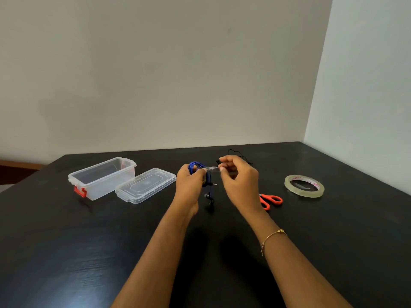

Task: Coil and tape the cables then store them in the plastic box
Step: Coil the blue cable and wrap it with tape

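Black wood-grain table fills the lower half of the view. Its far edge runs along a plain pale wall; the right rear corner sits in the wall corner, and the left edge falls away toward a floor strip. Widest bare stretch is the near half of the top, either side of the forearms.

Left hand is held above table centre, fingers curled around a coiled blue cable. Loops show above the knuckles. A short tail hangs below the hand, with a dark plug and jack tip just right of the palm and dark earbud ends dangling near the table surface.

Right hand is just right of it, thumb and forefinger pressed together on one end of a short clear tape strip. The strip spans the small gap between the hands; its other end sits at the coil by the left thumb.

Loose thin black cable lies behind the right hand near the far edge.

Clear rectangular plastic box with red latch stands open at left. Its clear flat lid lies on the table touching the box's right side.

Orange-handled scissors lie right of the right wrist, blades hidden. Round roll of clear tape lies flat further right, well apart from the table's right edge.
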